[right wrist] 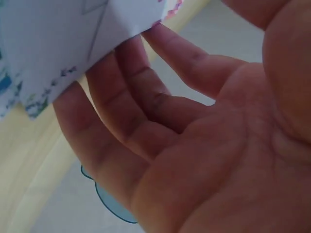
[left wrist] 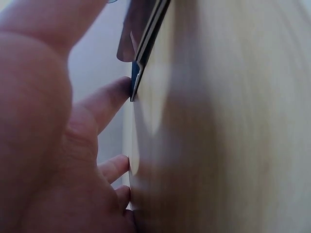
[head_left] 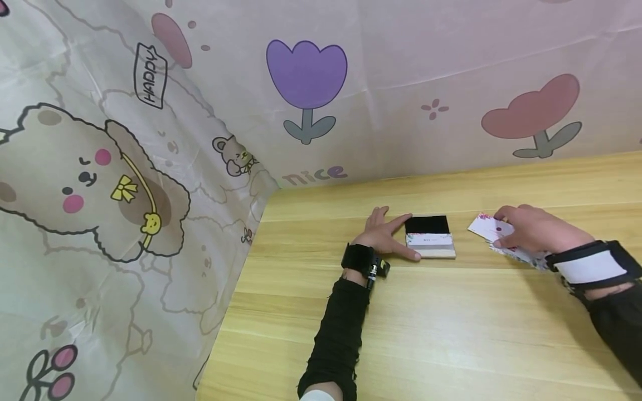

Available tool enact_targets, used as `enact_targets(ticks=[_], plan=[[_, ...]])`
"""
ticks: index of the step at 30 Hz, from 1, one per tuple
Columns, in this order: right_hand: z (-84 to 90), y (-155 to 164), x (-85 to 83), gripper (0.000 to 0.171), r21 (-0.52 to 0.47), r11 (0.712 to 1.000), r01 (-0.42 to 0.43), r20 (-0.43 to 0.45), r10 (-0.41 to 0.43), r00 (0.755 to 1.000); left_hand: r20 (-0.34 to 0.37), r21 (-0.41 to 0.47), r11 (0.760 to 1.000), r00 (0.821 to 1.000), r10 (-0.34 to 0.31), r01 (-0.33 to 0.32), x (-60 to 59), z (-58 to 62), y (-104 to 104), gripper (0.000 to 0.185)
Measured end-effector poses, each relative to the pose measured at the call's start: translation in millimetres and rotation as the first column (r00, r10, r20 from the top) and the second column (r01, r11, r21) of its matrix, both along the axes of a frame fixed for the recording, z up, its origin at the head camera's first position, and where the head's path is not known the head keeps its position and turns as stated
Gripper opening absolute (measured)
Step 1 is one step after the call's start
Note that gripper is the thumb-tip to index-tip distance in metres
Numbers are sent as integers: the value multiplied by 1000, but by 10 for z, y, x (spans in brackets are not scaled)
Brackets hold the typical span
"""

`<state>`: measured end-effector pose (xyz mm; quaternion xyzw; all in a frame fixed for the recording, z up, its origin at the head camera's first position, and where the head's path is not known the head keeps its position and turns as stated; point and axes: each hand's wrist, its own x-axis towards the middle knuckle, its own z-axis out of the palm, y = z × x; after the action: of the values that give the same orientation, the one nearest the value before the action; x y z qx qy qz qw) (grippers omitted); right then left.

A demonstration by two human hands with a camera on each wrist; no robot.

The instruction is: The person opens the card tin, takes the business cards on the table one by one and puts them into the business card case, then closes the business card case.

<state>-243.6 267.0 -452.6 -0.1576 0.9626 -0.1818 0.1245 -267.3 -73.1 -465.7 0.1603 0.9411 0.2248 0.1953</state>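
A small card case (head_left: 429, 238) lies open on the wooden table (head_left: 401, 323), long axis sideways, steadied by the flat, straight-fingered left hand (head_left: 386, 234) just beside it. To its right, cards (head_left: 489, 228) are held in the right hand (head_left: 531, 228).

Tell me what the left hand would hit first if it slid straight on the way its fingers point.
The left hand points right and already touches the small black-lidded card case, so that comes first. Beyond it lie the paper cards under the right hand.
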Motion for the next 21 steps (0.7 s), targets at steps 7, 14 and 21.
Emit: enact_targets(ticks=[7, 14, 21], plan=[[12, 26, -19, 60, -31, 999, 25, -16, -25, 1000, 3, -8, 1000, 1000, -8, 8, 8, 7, -5, 108], [75, 70, 19, 49, -87, 993, 77, -29, -80, 996, 13, -1, 1000, 1000, 0, 0, 19, 11, -5, 108], [85, 84, -12, 34, -123, 987, 108, -134, -124, 983, 11, -5, 1000, 1000, -2, 2, 15, 11, -1, 108]])
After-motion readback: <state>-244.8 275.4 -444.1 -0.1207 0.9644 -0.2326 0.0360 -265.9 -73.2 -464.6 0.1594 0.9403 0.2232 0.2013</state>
